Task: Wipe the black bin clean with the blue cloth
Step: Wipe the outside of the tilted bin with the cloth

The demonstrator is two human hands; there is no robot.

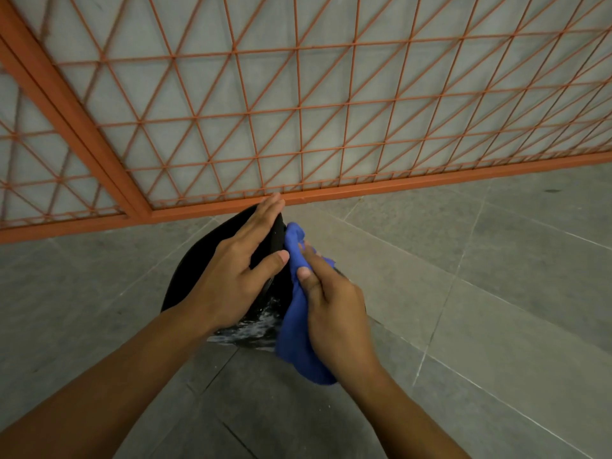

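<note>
The black bin [195,270] stands on the floor just in front of me, largely covered by my hands. My left hand [238,270] lies over its top with fingers stretched along the rim and the thumb hooked over the near edge, holding it. My right hand [334,313] grips the bunched blue cloth [296,323] and presses it against the bin's right side. A shiny wet patch [261,323] shows on the black surface between my hands. Most of the bin's right side is hidden behind the cloth and my right hand.
An orange metal lattice fence [298,120] runs across just behind the bin, its bottom rail [397,185] almost touching my left fingertips. Grey floor tiles [480,276] spread out to the right, left and front.
</note>
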